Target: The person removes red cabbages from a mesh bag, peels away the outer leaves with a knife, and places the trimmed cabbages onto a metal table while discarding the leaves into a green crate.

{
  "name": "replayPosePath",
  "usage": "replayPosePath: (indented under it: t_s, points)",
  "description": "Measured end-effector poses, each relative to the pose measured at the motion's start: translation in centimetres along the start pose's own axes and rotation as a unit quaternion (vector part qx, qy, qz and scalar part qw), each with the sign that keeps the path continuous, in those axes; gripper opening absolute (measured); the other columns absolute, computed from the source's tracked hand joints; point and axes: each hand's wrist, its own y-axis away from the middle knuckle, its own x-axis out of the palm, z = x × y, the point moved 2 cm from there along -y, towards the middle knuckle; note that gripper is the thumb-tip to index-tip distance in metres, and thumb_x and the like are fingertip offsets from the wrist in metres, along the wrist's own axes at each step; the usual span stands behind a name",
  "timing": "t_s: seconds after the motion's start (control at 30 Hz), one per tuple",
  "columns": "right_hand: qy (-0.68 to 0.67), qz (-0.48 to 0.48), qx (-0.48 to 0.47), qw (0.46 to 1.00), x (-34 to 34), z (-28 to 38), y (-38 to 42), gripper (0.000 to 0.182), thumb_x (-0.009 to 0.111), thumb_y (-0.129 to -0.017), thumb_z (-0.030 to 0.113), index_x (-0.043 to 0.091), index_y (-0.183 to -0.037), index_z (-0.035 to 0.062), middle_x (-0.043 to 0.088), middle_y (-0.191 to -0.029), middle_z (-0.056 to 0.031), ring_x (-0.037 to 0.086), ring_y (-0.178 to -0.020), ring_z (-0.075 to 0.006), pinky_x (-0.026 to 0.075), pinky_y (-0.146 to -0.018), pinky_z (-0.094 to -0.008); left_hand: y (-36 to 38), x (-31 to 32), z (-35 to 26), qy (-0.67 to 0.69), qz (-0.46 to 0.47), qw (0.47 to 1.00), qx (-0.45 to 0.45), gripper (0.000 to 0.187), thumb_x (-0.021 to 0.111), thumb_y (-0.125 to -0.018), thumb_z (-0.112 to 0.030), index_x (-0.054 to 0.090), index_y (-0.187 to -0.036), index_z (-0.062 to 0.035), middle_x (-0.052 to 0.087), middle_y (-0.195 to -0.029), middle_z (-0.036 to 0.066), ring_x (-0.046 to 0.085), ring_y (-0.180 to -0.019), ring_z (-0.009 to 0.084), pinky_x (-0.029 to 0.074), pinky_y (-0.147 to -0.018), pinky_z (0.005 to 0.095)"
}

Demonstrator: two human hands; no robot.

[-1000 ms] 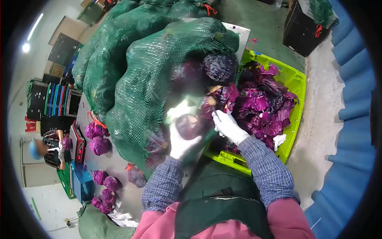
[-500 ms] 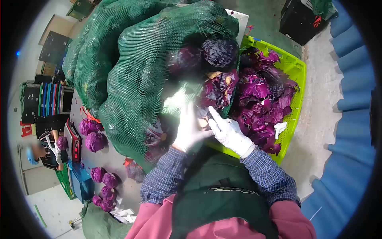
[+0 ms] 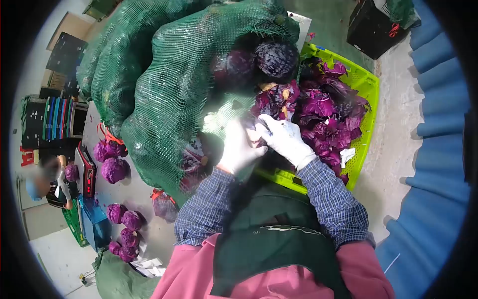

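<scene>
A smooth, rounded red cabbage (image 3: 252, 130) with a pale stem end, largely hidden by the fingers, sits between the two white-gloved hands, the left hand (image 3: 240, 148) grasping it and the right hand (image 3: 286, 140) placed against it, whether gripping cannot be told. The coarse-woven green mesh sack (image 3: 172, 89) contains whole, dark cabbages (image 3: 276, 59); the perforated yellow-green crate (image 3: 373, 89) contains crinkled loose leaves (image 3: 318, 103). The bulky sack covers much of the table (image 3: 142, 187), leaving glossy purple heads (image 3: 114, 170) beside a red scale (image 3: 88, 172).
</scene>
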Motion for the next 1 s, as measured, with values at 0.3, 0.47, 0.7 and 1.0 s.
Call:
replayPosePath:
  t_s: [0.3, 0.47, 0.7, 1.0]
  points:
    - [-0.426, -0.104, 0.247, 0.864, 2.5, -11.2, 1.3, 0.034, 0.068, -0.093, 0.032, 0.065, -0.112, 0.0044, 0.068, -0.075, -0.0092, 0.062, -0.051, -0.0154, 0.049, -0.046, -0.0308, 3.4, -2.7, 3.9, 0.272, -0.071, 0.959, -0.027, 0.081, 0.085, -0.069, -0.007, 0.045, -0.139, -0.0073, 0.064, -0.117, 0.01, 0.067, -0.098, 0.0228, 0.059, -0.085, 0.035]
    - [-0.023, -0.17, 0.159, 0.972, -4.7, -6.0, 2.0, 0.072, 0.07, -0.09, 0.045, 0.046, -0.144, 0.0045, 0.069, -0.075, -0.0142, 0.068, -0.07, -0.0345, 0.054, -0.068, -0.0446, 3.0, -3.9, 3.6, 0.004, -0.036, 0.998, -0.051, 0.105, 0.089, -0.064, -0.013, 0.034, -0.153, -0.0055, 0.04, -0.148, 0.021, 0.046, -0.134, 0.0304, 0.042, -0.112, 0.0405]
    - [-0.532, 0.132, 0.131, 0.826, 2.5, -1.3, 0.5, 0.029, 0.076, -0.091, 0.032, 0.064, -0.095, 0.006, 0.057, -0.075, 0.0031, 0.046, -0.054, -0.0051, 0.037, -0.046, -0.0216, 2.2, -3.3, -0.4, 0.161, 0.053, 0.985, -0.031, 0.095, 0.08, -0.072, -0.005, 0.032, -0.154, -0.0067, 0.044, -0.144, 0.016, 0.046, -0.134, 0.0295, 0.046, -0.108, 0.0455]
    - [-0.131, 0.05, 0.116, 0.983, 5.6, -1.2, 2.2, 0.013, 0.059, -0.089, 0.014, 0.059, -0.09, 0.0009, 0.06, -0.067, -0.0049, 0.055, -0.048, -0.012, 0.047, -0.046, -0.0296, 2.3, -1.6, 3.3, 0.195, -0.098, 0.97, -0.104, 0.098, 0.088, -0.078, -0.015, 0.027, -0.152, 0.0052, 0.053, -0.139, 0.018, 0.057, -0.124, 0.0241, 0.048, -0.106, 0.0361]
